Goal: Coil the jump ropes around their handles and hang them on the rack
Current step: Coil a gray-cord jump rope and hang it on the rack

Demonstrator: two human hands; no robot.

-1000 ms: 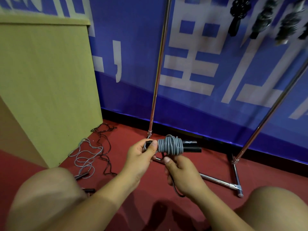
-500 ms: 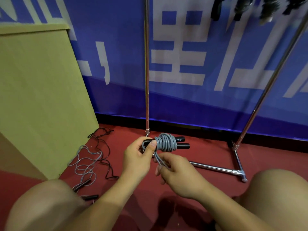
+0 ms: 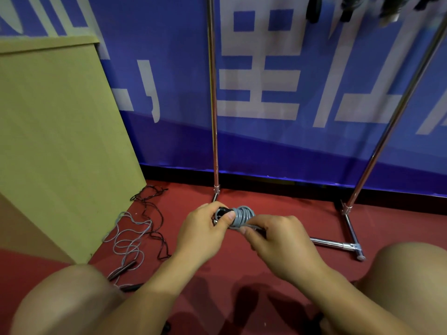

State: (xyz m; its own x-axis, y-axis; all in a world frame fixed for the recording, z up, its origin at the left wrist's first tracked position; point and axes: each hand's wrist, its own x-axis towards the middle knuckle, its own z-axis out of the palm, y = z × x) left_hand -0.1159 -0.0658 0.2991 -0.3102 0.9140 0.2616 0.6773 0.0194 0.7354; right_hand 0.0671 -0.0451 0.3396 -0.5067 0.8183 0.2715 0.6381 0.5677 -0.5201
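Both knees framed the bottom of the view, bare, with the red floor [image 3: 242,274] between them. Just beyond, the two hands met over a grey jump rope [image 3: 243,215] wound in a tight bundle around its black handles. The left hand [image 3: 203,234] gripped the bundle's left end, thumb pressed across the coils and a black handle tip showing above it. The right hand [image 3: 280,240] closed over the right side, its fingers pinching the last loose strand of grey cord against the bundle's underside. The hands nearly touched, both clamped on the same rope, held clear of the floor.

Half a second before, the black handle ends had stuck out to the right of the coils; now the right hand covered them, having moved up over the bundle. The view had also dipped slightly, so less of the hanging items showed.

To the left, loose ropes [image 3: 130,240], one grey and one dark, lay tangled on the floor beside a tan wooden cabinet [image 3: 60,141]. Farther back stood the chrome rack [image 3: 214,117], its two uprights rising from a floor bar, with dark coiled ropes [image 3: 348,8] hanging blurred at the top edge. A blue banner [image 3: 302,146] with white characters covered the wall behind.
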